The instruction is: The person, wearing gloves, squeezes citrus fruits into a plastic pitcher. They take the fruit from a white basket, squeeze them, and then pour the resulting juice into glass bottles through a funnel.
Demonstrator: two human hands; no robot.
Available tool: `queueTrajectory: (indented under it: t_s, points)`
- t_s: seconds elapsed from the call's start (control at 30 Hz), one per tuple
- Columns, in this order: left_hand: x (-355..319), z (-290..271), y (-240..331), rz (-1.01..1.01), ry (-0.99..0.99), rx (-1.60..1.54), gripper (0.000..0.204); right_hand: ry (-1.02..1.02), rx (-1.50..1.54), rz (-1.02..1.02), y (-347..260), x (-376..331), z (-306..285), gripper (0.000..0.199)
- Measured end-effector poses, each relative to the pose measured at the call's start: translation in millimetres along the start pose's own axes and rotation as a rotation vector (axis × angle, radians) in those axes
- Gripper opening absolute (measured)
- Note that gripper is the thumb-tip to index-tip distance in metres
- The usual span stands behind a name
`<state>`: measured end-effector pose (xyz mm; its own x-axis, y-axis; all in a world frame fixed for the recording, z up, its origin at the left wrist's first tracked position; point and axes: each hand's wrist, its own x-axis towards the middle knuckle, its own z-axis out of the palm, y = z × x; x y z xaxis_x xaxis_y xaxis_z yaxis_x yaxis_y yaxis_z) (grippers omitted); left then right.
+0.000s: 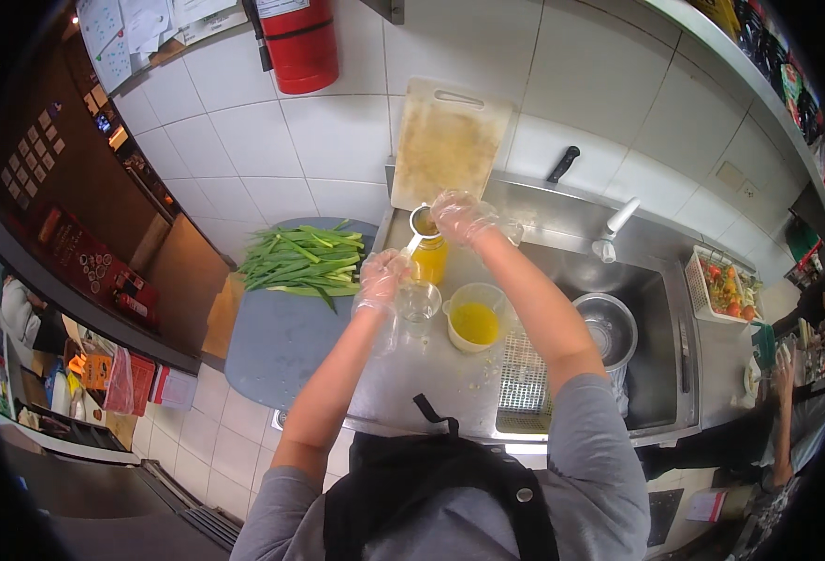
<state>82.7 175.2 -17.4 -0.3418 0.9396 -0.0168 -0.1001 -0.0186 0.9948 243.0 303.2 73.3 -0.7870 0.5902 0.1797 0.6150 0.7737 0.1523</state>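
Observation:
Both my hands wear clear plastic gloves. My left hand [384, 278] is closed around the pale handle of a small round strainer [414, 241], which sits over the mouth of a container of yellow liquid [428, 265]. Just right of the strainer is my right hand [464, 217], its fingers curled together above the container; what they hold, if anything, is hidden. A clear empty-looking cup [419, 306] stands close to my left hand. Nearer to me and to the right, a translucent jug [474, 323] holds more yellow liquid on the steel counter [412, 383].
Long green onions [305, 257] lie on a grey surface [282, 351] at left. A cutting board [450, 140] leans on the tiled wall. At right are a sink with a metal bowl [605, 329], a tap [618, 229], and a vegetable basket [723, 290]. A black-handled tool [564, 164] stands behind.

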Motion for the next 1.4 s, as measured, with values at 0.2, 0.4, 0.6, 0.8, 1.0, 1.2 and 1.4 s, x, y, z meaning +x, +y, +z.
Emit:
queueTrajectory:
  t_s: [0.2, 0.4, 0.6, 0.8, 1.0, 1.2, 1.4]
  points:
    - [-1, 6, 4, 0.021, 0.012, -0.068, 0.013, -0.032, -0.034, -0.006, 9, 1, 6, 0.02]
    - [0, -2, 1, 0.04, -0.009, -0.057, 0.012, -0.067, -0.019, 0.024, -5, -1, -8, 0.021]
    - [-8, 6, 13, 0.027, 0.005, -0.061, 0.015, 0.173, 0.037, -0.018, 10, -7, -12, 0.023]
    - [1, 4, 5, 0.086, -0.026, 0.029, 0.016, -0.018, 0.071, 0.101, 2, -4, -6, 0.023]
    - [-3, 3, 7, 0.109, 0.021, 0.025, 0.014, 0.081, 0.041, 0.063, -5, -9, -15, 0.023]
    - [-9, 8, 16, 0.141, -0.004, 0.118, 0.013, -0.052, 0.008, 0.051, -5, -4, -18, 0.022]
    - [0, -1, 5, 0.29, 0.037, 0.282, 0.012, -0.042, 0.043, 0.051, -10, -3, -26, 0.021]
